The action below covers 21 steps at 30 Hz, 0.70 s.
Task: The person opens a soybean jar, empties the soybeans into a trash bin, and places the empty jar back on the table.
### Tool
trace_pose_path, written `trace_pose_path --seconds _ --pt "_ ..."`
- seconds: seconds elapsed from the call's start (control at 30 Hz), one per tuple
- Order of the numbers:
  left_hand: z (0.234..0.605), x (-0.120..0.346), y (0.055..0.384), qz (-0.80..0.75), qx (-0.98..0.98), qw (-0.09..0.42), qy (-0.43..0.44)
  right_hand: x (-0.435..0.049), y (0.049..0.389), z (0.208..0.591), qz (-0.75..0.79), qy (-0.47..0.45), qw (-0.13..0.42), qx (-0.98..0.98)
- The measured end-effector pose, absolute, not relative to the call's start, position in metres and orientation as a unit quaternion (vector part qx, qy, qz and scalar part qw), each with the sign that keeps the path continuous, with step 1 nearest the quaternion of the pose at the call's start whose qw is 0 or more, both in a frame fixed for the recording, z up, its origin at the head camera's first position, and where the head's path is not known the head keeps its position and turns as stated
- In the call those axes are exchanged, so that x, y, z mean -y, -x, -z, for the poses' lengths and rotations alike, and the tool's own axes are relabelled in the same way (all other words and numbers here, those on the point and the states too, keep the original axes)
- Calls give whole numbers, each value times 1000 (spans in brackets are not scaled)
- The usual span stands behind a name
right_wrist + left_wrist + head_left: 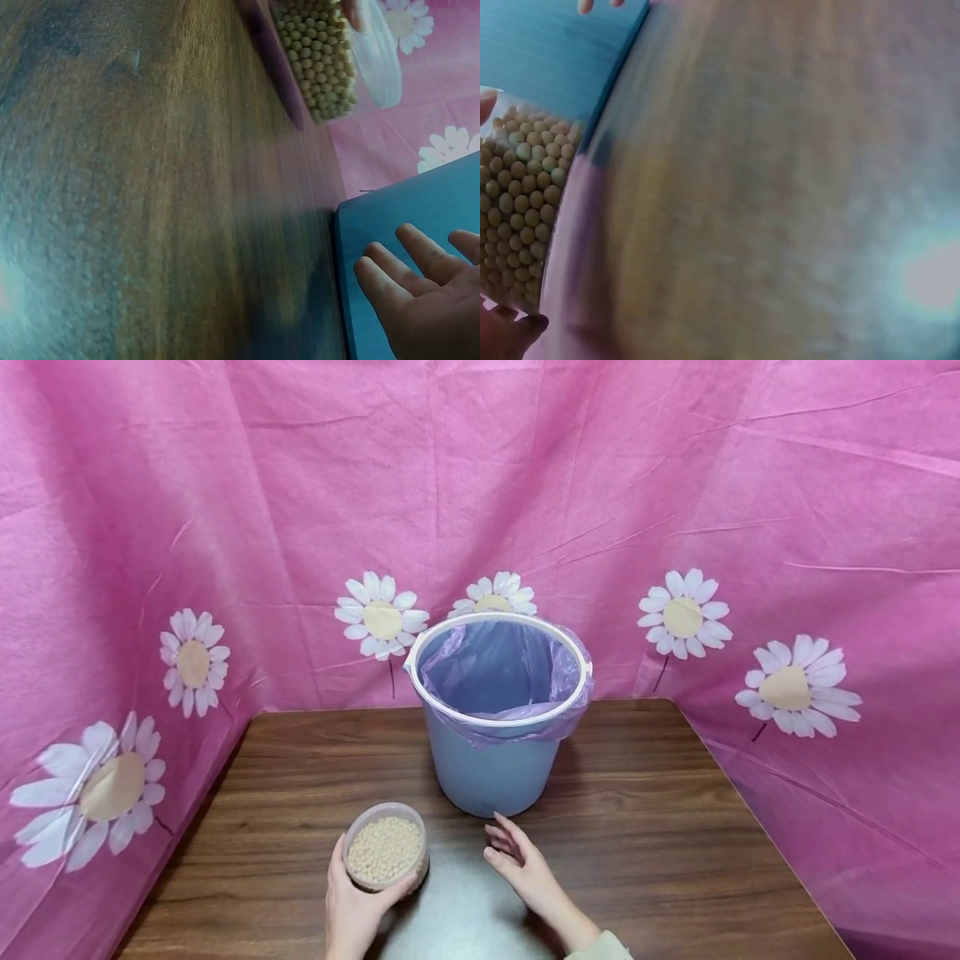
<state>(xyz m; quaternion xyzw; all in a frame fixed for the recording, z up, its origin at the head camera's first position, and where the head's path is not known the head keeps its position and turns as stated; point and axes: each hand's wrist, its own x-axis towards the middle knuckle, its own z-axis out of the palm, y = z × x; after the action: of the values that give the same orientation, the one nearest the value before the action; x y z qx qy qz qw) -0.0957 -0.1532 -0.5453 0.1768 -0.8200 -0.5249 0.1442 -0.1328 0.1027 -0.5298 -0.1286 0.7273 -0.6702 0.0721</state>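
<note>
My left hand (pixel 356 906) grips a clear round plastic tub (pixel 426 860) of pale round beans (pixel 386 850), fingers on its left side and thumb on its near side. The left wrist view shows the beans (pixel 521 195) through the tub's wall, with fingertips (pixel 510 334) at its edge. My right hand (pixel 528 872) holds nothing; its fingers are spread and loosely extended just in front of a blue bucket (pixel 491 772). In the right wrist view the right hand (pixel 431 292) appears in front of the bucket's blue side (pixel 420 199).
The bucket stands on a brown wood-grain table (pixel 315 760) towards its back edge. A thin purple bag (pixel 562 672) lines it, held under a white rim ring (pixel 495 722). Pink cloth (pixel 300 485) with white daisies surrounds the table at the back and sides.
</note>
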Motion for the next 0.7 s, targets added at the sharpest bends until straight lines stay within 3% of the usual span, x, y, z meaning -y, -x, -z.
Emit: trace_pose_path --seconds 0.7 --pt "488 126 84 523 827 191 -85 -106 136 499 625 243 5 -742"
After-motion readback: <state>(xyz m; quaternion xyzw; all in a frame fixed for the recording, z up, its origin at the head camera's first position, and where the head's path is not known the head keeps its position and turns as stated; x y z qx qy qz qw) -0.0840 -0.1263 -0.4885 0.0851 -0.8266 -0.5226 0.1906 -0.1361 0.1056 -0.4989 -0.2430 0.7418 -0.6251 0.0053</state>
